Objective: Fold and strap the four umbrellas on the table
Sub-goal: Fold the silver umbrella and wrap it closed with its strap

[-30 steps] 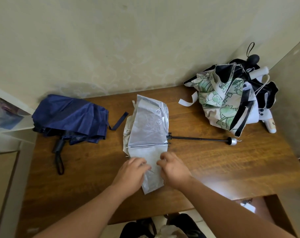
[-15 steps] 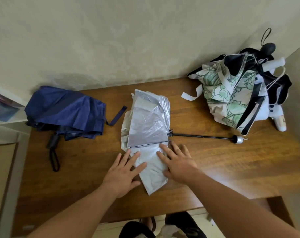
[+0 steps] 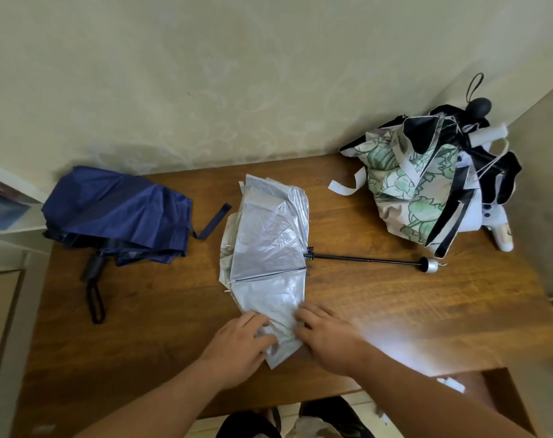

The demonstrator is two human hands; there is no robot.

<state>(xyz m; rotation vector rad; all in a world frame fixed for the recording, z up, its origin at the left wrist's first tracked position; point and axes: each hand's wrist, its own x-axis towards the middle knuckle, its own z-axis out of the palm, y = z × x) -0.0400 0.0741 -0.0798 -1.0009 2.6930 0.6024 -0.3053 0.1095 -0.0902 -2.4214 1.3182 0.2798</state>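
- Left hand (image 3: 237, 341) and right hand (image 3: 324, 335), fingers curled, pinch the silver umbrella's (image 3: 268, 248) near canopy tip, apparently gathering panels for folding.
- Its shaft (image 3: 363, 259) lies extended rightward, clear of the fabric.

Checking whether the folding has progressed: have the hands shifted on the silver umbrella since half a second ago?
Yes. Both hands slid toward the person, down the silver umbrella, away from its rib line, fingers now curled on the canopy tip.
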